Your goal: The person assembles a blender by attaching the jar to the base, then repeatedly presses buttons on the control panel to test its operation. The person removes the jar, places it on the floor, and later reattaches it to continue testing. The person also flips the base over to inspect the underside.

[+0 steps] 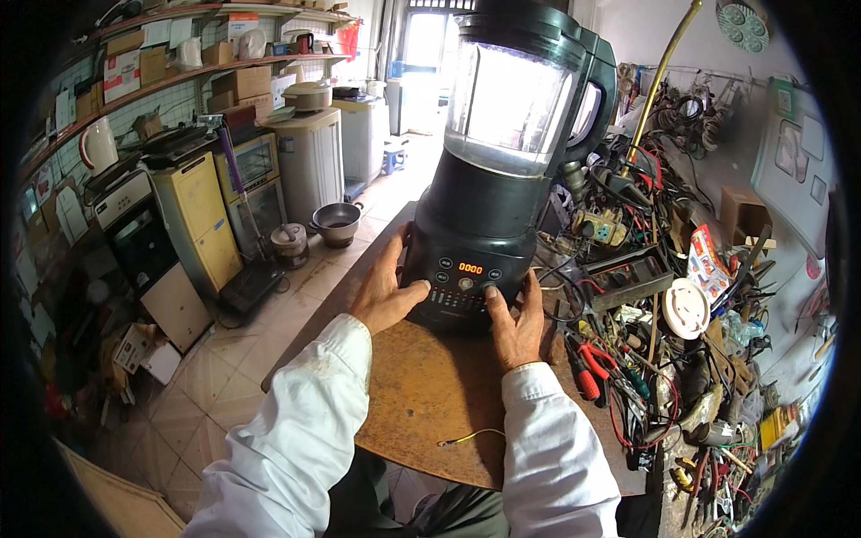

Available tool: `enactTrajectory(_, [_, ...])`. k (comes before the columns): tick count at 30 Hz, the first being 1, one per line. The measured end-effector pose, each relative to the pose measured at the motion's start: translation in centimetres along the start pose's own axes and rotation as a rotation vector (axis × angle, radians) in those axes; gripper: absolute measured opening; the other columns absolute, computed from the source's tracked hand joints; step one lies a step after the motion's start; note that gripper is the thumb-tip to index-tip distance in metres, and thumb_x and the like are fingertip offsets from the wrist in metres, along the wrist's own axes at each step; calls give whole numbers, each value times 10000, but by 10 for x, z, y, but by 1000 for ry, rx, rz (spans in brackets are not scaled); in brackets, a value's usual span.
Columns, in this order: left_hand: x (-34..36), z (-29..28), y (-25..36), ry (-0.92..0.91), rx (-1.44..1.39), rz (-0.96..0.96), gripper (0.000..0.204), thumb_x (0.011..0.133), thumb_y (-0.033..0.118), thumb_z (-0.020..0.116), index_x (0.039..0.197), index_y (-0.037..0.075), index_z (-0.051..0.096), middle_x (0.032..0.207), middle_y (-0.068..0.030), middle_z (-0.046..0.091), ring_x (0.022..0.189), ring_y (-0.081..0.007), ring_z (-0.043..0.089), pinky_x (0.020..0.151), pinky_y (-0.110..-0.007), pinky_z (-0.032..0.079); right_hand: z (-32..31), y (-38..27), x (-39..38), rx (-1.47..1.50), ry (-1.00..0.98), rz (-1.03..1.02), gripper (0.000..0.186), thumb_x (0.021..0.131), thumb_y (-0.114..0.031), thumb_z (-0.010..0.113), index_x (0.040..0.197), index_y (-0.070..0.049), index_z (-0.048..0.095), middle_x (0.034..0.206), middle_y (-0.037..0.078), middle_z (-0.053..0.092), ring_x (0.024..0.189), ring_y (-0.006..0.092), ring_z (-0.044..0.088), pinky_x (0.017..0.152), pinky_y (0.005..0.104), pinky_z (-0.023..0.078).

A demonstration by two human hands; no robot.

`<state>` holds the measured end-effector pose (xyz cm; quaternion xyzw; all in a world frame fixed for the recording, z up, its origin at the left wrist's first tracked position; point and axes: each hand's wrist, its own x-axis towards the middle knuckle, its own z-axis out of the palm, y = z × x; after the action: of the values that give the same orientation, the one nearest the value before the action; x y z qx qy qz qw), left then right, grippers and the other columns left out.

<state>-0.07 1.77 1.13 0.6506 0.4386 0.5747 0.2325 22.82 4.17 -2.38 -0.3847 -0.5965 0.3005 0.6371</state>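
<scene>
White sleeves [300, 430] reach to a blender [475, 202] standing upright on the table [421, 403], straight ahead; left hand [384, 294] and right hand [517, 330] clasp opposite sides of its base, equally near, thumbs at its lit panel [464, 285].

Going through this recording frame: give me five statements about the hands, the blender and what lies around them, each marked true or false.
1. The left hand is against the side of the blender. True.
2. The display is blank. False: it shows lit orange digits.
3. The right hand is holding a screwdriver. False: it is on the blender's base.
4. A yellow wire lies on the wooden table. True.
5. The grey pot stands on the table. False: it is on the floor.
</scene>
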Motion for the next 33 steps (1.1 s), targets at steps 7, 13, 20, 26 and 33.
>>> enactTrajectory(7, [1,-1,-1,5,55,24,970,800,76,712,1670,48,285,1605,-231,474,1494,-323,470,1218,-429,412,-1,-1,3,-2,-19,7,826,908,-269,845,1534,91,445,1481,250,562,1364,329,571,1166,421,448])
enactTrajectory(13, [0,1,0,19,38,23,972,797,87,715,1666,33,285,1590,-238,490,1495,-339,470,1233,-435,396,-2,-6,3,22,-35,18,831,910,-295,846,1531,92,450,1485,257,566,1363,336,572,1172,429,440])
enactTrajectory(20, [1,2,-6,19,13,-5,991,783,102,715,1669,29,278,1600,-253,485,1513,-358,453,1258,-448,364,0,-12,1,73,-54,22,807,936,-285,833,1533,94,444,1482,250,576,1365,320,576,1163,416,453])
enactTrajectory(26, [0,1,-4,27,50,9,990,783,103,714,1667,15,277,1604,-253,481,1525,-361,439,1267,-448,349,-2,-10,3,49,-67,11,824,937,-272,838,1547,94,424,1482,239,581,1347,310,592,1148,407,470])
enactTrajectory(33, [1,1,1,27,49,21,979,786,104,711,1662,8,286,1603,-248,483,1515,-358,450,1265,-438,348,-2,-12,1,74,-57,10,806,943,-243,840,1550,90,428,1486,223,581,1349,291,587,1147,397,469])
